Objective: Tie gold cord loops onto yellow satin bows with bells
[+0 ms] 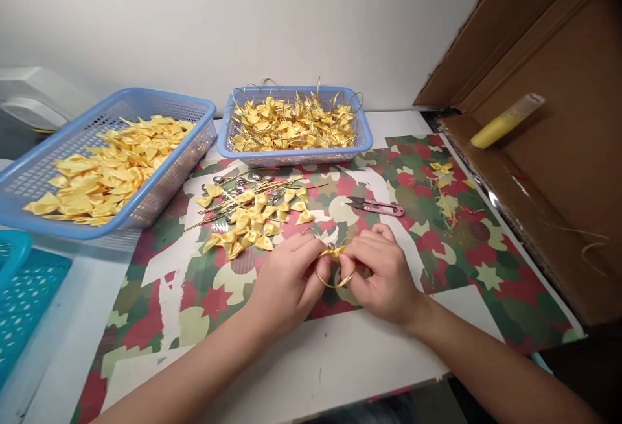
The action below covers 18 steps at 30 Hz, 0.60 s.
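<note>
Both hands meet near the front middle of the table. My left hand point(293, 275) pinches one side of a small yellow ribbon bow point(333, 253), and my right hand point(381, 271) pinches the other side. A gold cord point(331, 286) loops below the bow between the hands. A small silver bell-like bead point(331, 246) shows at the bow's middle. Fingertips hide part of the bow. Left of and beyond my left hand lie several loose yellow bows point(250, 220), gold cords point(233, 202) and shiny silver beads point(240, 181). Thread snips point(374, 207) lie just beyond my right hand.
A blue basket point(295, 158) of bows with gold cords stands at the back. Another blue basket point(165, 200) with plain yellow bows is at the left, near a teal basket point(34, 307). Thread scraps point(448, 209) lie right. A cardboard wall point(544, 171) bounds the right side.
</note>
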Motion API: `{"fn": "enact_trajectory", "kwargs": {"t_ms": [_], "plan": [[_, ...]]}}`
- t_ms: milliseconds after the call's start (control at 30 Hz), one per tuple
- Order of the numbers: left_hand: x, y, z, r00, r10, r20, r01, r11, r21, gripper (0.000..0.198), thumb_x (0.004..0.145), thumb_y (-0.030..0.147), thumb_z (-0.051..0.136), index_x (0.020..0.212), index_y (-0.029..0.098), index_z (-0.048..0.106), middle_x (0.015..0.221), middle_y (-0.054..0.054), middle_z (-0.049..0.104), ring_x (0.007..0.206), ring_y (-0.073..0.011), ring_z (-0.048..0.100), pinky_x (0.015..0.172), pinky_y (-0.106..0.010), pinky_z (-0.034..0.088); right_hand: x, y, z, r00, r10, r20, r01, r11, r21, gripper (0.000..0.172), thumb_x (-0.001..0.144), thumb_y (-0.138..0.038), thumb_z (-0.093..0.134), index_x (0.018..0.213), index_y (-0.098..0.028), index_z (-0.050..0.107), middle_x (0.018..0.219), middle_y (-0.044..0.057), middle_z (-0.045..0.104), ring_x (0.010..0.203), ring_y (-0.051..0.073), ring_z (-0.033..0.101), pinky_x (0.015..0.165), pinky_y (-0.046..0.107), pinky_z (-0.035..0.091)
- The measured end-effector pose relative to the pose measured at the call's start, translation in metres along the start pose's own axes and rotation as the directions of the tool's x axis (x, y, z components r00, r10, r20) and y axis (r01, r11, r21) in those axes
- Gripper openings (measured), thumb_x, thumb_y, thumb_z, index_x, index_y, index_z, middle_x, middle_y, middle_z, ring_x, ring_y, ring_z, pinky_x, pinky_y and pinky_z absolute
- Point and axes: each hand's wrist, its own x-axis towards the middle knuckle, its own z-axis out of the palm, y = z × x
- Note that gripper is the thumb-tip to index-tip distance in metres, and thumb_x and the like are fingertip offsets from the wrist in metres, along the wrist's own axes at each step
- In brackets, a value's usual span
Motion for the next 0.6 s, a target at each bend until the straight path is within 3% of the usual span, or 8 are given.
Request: {"fn": "enact_trajectory", "kwargs": {"t_ms": [167,233,367,500,600], "plan": [[0.0,0.002,-0.003,0.983,-0.158,0.092,0.175,0.958,-0.226,0.032,0.093,0.03,0.041,0.063,0.018,0.042,0.058,0.003,0.039,0.056,-0.0113,0.035,0.053,-0.024,0.029,0.005,0.014,-0.011,0.997,-0.025,0.07,0.02,0.997,0.069,0.018,0.086,-0.021,0.055,0.068,-0.019,0.051,0.059,-0.003,0.056,0.06,0.013,0.047,0.069,0.033,0.031],[-0.001,0.001,-0.004,0.969,-0.207,0.132,0.237,0.928,-0.289,0.034,0.093,0.034,0.04,0.064,0.018,0.043,0.058,0.003,0.037,0.055,-0.0107,0.033,0.052,-0.024,0.027,0.008,0.029,-0.02,0.999,0.031,0.022,-0.031,0.999,-0.026,0.012,0.083,-0.029,0.064,0.079,-0.021,0.057,0.074,0.0,0.063,0.075,0.018,0.054,0.075,0.034,0.035],[-0.002,0.002,-0.005,0.922,-0.299,0.246,0.383,0.796,-0.469,0.039,0.093,0.041,0.04,0.062,0.018,0.042,0.06,0.002,0.037,0.056,-0.0107,0.033,0.05,-0.024,0.027,0.011,0.061,-0.028,0.963,0.242,-0.118,-0.269,0.893,-0.361,0.03,0.082,-0.038,0.066,0.105,-0.021,0.06,0.11,0.01,0.062,0.099,0.03,0.05,0.08,0.041,0.037],[-0.001,0.005,-0.006,0.856,-0.354,0.377,0.517,0.585,-0.625,0.038,0.091,0.041,0.045,0.06,0.019,0.04,0.059,0.003,0.038,0.053,-0.0093,0.034,0.047,-0.023,0.026,0.011,0.079,-0.02,0.933,0.352,-0.079,-0.35,0.827,-0.441,0.02,0.087,-0.039,0.06,0.095,-0.02,0.06,0.109,0.011,0.06,0.097,0.031,0.049,0.077,0.041,0.037],[0.0,0.007,-0.007,0.823,-0.378,0.423,0.567,0.52,-0.638,0.034,0.088,0.041,0.049,0.064,0.018,0.05,0.057,0.003,0.04,0.05,-0.0084,0.033,0.044,-0.022,0.023,0.01,0.08,-0.017,0.927,0.368,-0.079,-0.37,0.852,-0.369,0.017,0.09,-0.038,0.056,0.09,-0.021,0.057,0.106,0.011,0.06,0.097,0.03,0.049,0.077,0.041,0.038]]}}
